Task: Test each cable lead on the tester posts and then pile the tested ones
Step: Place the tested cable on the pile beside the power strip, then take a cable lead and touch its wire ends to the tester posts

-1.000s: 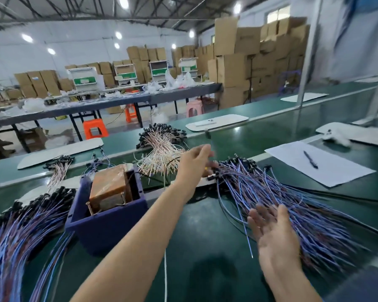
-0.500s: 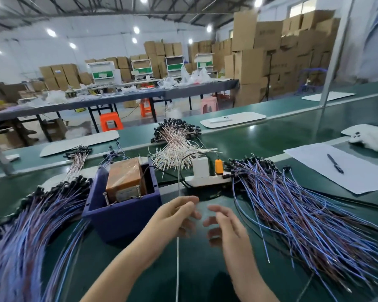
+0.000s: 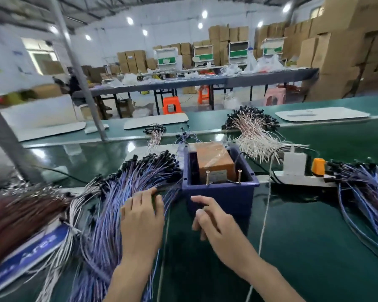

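Cable leads (image 3: 118,188) lie piled under the flat left hand (image 3: 142,214); right hand (image 3: 215,223), loosely curled, hovers beside.

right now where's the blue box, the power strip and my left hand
blue box (image 3: 218,192), head view, front wall
power strip (image 3: 297,179), head view, bare top face
left hand (image 3: 142,212), head view, back of the hand

- Left hand (image 3: 142,216) lies flat on the blue lead pile (image 3: 122,192), at the tabletop's left.
- Right hand (image 3: 216,223), fingers curled, is just before the tester box (image 3: 220,192).
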Motion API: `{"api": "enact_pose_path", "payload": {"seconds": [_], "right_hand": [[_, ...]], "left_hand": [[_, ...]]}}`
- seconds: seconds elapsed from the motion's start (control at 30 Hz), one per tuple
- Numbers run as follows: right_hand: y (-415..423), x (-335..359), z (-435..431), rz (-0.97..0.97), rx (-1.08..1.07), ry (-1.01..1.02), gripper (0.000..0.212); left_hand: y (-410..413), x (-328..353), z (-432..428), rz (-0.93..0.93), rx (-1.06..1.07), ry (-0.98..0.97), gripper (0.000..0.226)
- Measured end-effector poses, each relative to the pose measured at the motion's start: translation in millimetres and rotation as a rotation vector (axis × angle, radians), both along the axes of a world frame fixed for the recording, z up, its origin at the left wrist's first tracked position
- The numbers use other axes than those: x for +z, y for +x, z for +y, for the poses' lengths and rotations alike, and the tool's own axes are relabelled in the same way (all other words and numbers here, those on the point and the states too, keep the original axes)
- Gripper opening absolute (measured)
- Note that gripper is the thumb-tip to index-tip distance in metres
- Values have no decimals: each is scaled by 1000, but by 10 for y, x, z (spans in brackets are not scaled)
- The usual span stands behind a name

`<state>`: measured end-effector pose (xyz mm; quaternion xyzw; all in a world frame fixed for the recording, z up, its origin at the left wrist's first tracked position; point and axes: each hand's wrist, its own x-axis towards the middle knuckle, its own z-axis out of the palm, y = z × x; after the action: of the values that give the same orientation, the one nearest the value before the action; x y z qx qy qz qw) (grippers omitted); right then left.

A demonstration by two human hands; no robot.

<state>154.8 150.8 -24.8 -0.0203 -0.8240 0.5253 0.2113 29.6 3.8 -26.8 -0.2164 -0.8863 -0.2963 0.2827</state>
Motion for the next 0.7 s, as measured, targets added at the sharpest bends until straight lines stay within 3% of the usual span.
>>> {"api": "enact_pose_path", "payload": {"seconds": [0.1, 0.23, 0.63, 0.7], "right_hand": [[-79, -116, 10, -74, 16, 123, 30], [-47, -183, 54, -158, 27, 301, 34], [-57, -288, 174, -87, -83, 199, 31], [-70, -314, 199, -75, -98, 172, 30]], "left_hand": [[-111, -93, -72, -153, 172, -166, 39], [-126, -112, -38, -141, 225, -290, 38], [-159, 39, -17, -162, 195, -229, 32], [-259, 184, -10, -187, 209, -311, 32]]}}
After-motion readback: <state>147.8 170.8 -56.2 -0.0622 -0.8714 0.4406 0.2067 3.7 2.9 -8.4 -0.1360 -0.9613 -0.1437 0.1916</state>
